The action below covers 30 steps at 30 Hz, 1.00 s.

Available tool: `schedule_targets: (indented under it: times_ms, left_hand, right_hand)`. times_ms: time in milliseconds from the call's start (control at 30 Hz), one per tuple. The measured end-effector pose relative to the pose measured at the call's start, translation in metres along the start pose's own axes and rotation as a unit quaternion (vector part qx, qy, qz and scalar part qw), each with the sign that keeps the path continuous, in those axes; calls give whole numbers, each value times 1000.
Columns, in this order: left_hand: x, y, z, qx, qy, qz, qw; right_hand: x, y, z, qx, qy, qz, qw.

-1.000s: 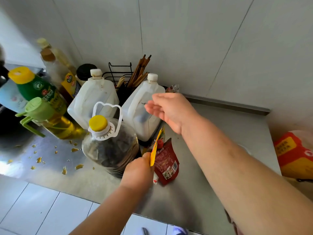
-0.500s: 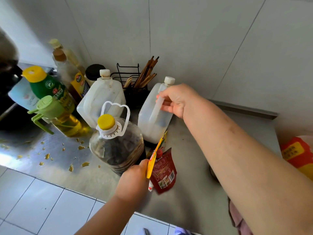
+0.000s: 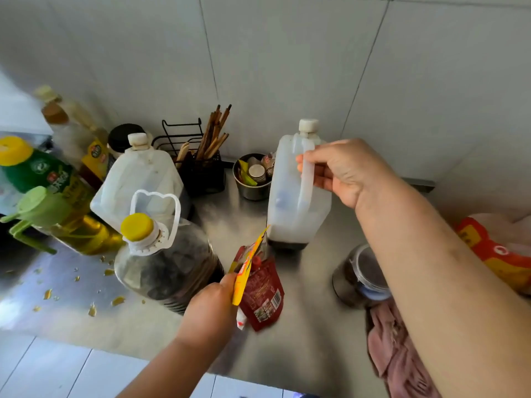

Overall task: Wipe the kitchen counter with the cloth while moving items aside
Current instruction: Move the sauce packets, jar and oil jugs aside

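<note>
Right hand: we see the right hand (image 3: 347,172) at the centre right of the frame. Its fingers (image 3: 316,160) are curled round the handle of the white jug (image 3: 298,208).
White jug: upright, with a white cap on top and a dark layer at its base. We cannot tell whether the base touches the bench (image 3: 301,346).
Left hand: we see the left hand (image 3: 209,308) at the lower centre, clenched on the yellow packet (image 3: 247,268). The packet stands on edge, its tip pointing up toward the base of the white jug.
Red pouch: the red pouch (image 3: 263,294) sits just right of the left hand, against the yellow packet. We cannot tell whether the hand grips it too.
Cloth: we locate the pink cloth (image 3: 393,349) at the lower right, crumpled on the bench beside the right forearm and apart from both hands.
Dark bottle: the dark bottle (image 3: 166,268) with a yellow cap stands just left of the left hand.
Second jug: the second jug (image 3: 138,179) stands behind the dark bottle.
Chopstick holder: the black chopstick holder (image 3: 205,170) stands against the wall at the upper centre.
Steel cup: the steel cup (image 3: 253,193) holds small packets, between the chopstick holder and the white jug.
Jar: the lidded jar (image 3: 359,277) stands under the right forearm.
Spill: yellow flecks (image 3: 92,308) lie on the bench at the lower left.
</note>
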<state>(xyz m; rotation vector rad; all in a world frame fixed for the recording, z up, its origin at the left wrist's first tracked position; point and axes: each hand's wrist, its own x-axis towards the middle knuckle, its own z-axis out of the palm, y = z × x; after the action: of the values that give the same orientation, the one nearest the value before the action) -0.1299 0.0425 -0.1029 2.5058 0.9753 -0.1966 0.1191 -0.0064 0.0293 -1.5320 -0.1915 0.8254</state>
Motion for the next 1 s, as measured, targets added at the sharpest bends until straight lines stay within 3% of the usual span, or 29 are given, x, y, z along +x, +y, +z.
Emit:
schedule_targets:
  times_ms: [500,667,1000]
  left_hand:
    - [87,110,-25,-44,42,59,996]
    - [129,160,-17,-11,83,66,994]
    - [188,228,22,38,55,93,993]
  right_hand:
    - [17,-17,-140,-51,212,-67,974]
    - [25,-10,-186,-47,235,-57,969]
    - [49,-3,-250,-41,269,-46,961]
